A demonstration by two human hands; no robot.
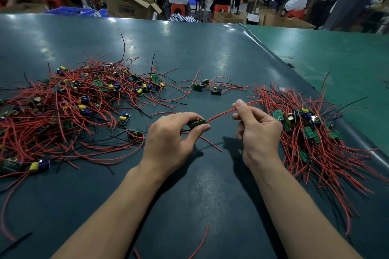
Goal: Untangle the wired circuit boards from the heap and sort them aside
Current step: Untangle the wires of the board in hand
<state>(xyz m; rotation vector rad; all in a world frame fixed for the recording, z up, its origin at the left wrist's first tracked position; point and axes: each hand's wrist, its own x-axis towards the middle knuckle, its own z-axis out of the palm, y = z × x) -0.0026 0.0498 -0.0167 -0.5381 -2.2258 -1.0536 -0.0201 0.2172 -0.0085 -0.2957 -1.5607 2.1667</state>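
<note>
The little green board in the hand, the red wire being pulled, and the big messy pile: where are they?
green board (197,123), head view, on its top edge between the left hand's fingers.
red wire (221,114), head view, mid-span between both hands.
messy pile (69,99), head view, on its tangled middle.

Two bare forearms came into view from the bottom edge, and no sleeve was visible on either of them up to that edge. The left hand (171,132) wore no glove, no ring and no watch, and its wrist had no band. The right hand (257,127) was also without glove, and no ring showed on the fingers that could be seen. The fingernails were short and plain, without any polish, as far as the thumbs showed. The forearms were slim and smooth, with almost no hair to see. Light creases showed at both wrists.
</note>
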